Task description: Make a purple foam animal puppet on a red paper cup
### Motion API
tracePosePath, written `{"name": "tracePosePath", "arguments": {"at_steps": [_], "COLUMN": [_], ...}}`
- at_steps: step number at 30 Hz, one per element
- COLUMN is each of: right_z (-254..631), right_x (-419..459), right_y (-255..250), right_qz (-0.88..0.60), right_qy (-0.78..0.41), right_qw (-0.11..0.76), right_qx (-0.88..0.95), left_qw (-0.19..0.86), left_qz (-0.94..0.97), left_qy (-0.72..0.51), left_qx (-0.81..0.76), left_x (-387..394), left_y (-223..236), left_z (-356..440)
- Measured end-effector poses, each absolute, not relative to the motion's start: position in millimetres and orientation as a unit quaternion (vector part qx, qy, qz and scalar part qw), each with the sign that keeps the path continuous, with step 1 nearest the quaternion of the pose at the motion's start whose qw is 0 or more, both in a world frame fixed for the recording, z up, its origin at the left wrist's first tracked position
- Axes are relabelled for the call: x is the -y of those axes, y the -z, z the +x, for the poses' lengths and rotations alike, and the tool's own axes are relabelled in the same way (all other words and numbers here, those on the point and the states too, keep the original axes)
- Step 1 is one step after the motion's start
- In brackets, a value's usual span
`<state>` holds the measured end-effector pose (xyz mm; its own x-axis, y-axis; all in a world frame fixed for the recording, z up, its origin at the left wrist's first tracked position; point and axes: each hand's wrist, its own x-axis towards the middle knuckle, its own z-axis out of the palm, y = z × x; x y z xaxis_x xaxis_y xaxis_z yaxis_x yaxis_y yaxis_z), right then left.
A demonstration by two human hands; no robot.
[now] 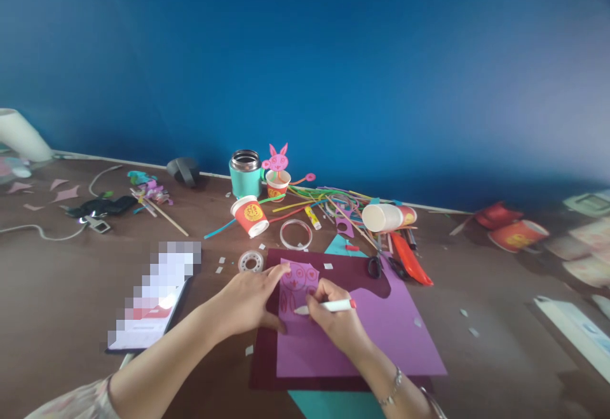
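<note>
My left hand (250,301) lies on the table with fingers spread, pressing the left edge of a small pink paper cut-out (296,284) that has a face drawn on it. My right hand (333,320) is closed on a white marker with a red end (328,306), its tip on the lower part of the cut-out. The cut-out rests on a purple paper sheet (381,336), which lies over a dark maroon sheet (343,266).
A tablet (152,311) lies left of my hands. Behind are tape rolls (251,261), a clear ring (295,234), red paper cups (250,215), a teal jar (245,174), a pink rabbit figure (277,161), coloured strips (324,199), scissors (381,266) and an orange cutter (410,260).
</note>
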<state>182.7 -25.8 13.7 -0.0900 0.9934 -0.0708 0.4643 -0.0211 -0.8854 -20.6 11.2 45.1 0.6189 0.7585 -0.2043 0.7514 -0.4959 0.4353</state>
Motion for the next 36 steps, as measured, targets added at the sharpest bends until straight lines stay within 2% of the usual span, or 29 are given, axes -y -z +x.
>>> {"name": "tracePosePath", "arguments": {"at_steps": [36], "right_z": [179.2], "right_x": [22.9], "right_y": [-13.4], "right_qz": [-0.607], "right_qy": [-0.374], "right_qw": [0.353], "right_qx": [0.607], "left_qw": [0.254], "left_qz": [0.86], "left_qy": [-0.006], "left_qx": [-0.442], "left_x": [-10.7], "left_y": [-45.1], "left_z": [-20.8]}}
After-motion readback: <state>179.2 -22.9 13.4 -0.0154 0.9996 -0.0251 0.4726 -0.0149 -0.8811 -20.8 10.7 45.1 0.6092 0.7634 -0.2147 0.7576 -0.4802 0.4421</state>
